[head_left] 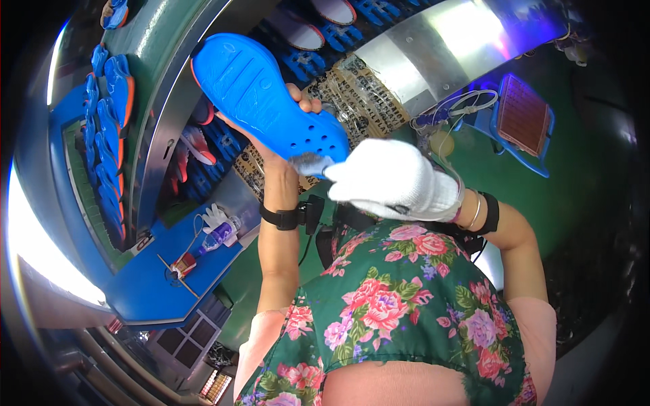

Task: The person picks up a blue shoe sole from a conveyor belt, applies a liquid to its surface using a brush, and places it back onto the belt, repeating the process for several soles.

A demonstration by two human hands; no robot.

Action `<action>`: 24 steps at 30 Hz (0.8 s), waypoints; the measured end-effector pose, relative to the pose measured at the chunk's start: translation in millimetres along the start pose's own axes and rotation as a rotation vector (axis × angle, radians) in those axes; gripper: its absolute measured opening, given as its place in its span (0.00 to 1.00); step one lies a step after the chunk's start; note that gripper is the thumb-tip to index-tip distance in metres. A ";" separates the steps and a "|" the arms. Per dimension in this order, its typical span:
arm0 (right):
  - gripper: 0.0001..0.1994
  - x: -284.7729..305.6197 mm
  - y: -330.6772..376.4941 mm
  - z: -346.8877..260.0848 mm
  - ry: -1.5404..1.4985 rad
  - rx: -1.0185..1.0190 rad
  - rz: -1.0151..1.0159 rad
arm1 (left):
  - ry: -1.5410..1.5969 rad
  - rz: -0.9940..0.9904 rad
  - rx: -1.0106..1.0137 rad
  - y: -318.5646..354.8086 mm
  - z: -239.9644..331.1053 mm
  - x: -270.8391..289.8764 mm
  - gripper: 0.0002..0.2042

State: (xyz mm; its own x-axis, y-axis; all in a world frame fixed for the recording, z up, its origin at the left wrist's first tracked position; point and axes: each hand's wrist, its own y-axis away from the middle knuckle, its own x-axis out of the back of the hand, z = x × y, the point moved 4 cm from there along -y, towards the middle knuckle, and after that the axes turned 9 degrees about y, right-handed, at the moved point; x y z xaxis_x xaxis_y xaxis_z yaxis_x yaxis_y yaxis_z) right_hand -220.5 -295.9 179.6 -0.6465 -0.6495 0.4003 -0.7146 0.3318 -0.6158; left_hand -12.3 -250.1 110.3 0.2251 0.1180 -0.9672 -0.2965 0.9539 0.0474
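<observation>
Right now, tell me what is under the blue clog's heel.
The white-gloved right hand presses a small grey pad beneath the blue clog; the left hand grips it; the fingertips are hidden.

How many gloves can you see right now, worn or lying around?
2. One white glove is worn on the right hand, wiping the blue sole. Another white glove lies on the blue shelf beside a bottle. More may be hidden.

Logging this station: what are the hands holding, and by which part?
The left hand grips a blue perforated clog from beneath, near its holed end. The white-gloved right hand presses a small grey pad against that end.
</observation>
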 end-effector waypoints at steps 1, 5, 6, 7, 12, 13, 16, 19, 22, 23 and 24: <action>0.14 -1.7 1.5 -0.6 -0.073 0.006 -0.036 | 0.049 -0.008 0.041 -0.4 0.0 0.9 0.54; 0.12 8.6 -5.8 10.4 -0.370 -0.104 -0.076 | -0.012 0.083 0.199 4.2 -0.1 3.9 0.57; 0.11 7.6 -3.3 12.5 -0.210 -0.059 -0.014 | -0.007 0.083 0.200 2.9 -1.0 1.3 0.57; 0.12 4.7 0.7 15.1 -0.056 -0.023 0.016 | -0.093 0.121 0.249 2.6 -3.7 -0.5 0.55; 0.15 -12.4 11.6 -1.2 0.062 0.031 -0.176 | -0.252 0.244 0.426 0.1 2.6 6.1 0.56; 0.15 -11.0 9.4 1.3 0.055 0.034 -0.183 | -0.249 0.249 0.417 0.2 4.2 11.8 0.56; 0.10 -3.8 -0.3 14.3 -0.515 -0.020 -0.187 | -0.098 0.098 0.502 -0.9 1.7 12.5 0.60; 0.11 -2.3 -5.1 23.4 -0.211 -0.015 -0.155 | -0.123 0.150 0.589 -2.7 6.9 15.3 0.60; 0.08 -9.3 -4.9 18.9 -0.328 -0.146 -0.264 | -0.204 0.278 0.617 3.5 15.8 34.9 0.58; 0.06 -8.6 -4.6 19.7 -0.408 -0.272 -0.307 | -0.207 0.270 0.609 8.7 15.6 39.2 0.58; 0.06 -8.3 -1.0 24.7 -0.601 -0.419 -0.257 | -0.110 0.292 0.534 15.4 15.6 41.2 0.57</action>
State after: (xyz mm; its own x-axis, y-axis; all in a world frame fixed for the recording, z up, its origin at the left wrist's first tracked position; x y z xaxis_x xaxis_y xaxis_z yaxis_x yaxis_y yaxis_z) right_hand -207.9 -307.7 160.1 -0.2764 -0.9609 -0.0147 -0.9413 0.2737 -0.1974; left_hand 6.9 -226.3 75.0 0.3072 0.3954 -0.8656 0.1386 0.8813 0.4517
